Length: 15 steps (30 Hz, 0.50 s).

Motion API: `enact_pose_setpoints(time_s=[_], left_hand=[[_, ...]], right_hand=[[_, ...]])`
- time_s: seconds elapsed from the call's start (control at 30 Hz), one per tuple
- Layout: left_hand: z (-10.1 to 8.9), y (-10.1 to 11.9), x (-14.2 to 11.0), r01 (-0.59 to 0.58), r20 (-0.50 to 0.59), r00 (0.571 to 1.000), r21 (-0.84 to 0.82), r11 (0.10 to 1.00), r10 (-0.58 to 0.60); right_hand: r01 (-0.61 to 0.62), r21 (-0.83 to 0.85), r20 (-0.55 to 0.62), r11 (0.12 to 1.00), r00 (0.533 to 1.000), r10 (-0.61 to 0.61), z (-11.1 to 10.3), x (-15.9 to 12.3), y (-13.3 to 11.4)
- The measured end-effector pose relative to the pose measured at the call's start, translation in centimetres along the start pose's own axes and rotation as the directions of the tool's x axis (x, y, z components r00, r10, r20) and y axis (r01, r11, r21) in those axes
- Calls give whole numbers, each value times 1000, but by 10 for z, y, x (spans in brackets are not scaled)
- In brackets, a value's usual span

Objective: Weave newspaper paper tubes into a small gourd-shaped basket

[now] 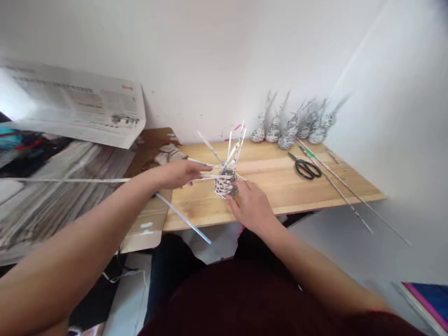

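Note:
A small basket woven from rolled newspaper tubes (224,185) stands on the wooden table, with several upright tubes (235,151) sticking out of its top. My right hand (255,206) grips its right side, thumb at the front and fingers around the wall. To the left of it, my left hand (177,174) is closed on a long paper tube (206,177) that runs from the basket. The tube's far part (70,180) stretches out left beyond my forearm. Another tube passes close by my left fingertips.
Several finished woven pieces (287,133) stand against the wall at the back right. Black-handled scissors (306,169) and long thin rods (345,184) lie on the table (280,198). Stacked newspapers (70,196) fill the left. A translucent stick (184,218) overhangs the front edge.

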<state>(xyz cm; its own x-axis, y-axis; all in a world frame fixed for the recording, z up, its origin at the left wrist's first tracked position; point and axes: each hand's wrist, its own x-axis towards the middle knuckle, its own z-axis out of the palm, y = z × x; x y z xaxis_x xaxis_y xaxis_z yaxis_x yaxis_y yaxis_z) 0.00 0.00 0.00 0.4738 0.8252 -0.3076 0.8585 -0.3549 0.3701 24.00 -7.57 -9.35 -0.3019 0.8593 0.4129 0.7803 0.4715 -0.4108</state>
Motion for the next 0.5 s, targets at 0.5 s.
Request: enact_pose_setpoints(time_s=[0.5], left_hand=[[57, -4, 16, -227, -350, 929, -275, 934, 123]], right_hand=[[-56, 344, -101, 937, 990, 96, 29, 13, 21]])
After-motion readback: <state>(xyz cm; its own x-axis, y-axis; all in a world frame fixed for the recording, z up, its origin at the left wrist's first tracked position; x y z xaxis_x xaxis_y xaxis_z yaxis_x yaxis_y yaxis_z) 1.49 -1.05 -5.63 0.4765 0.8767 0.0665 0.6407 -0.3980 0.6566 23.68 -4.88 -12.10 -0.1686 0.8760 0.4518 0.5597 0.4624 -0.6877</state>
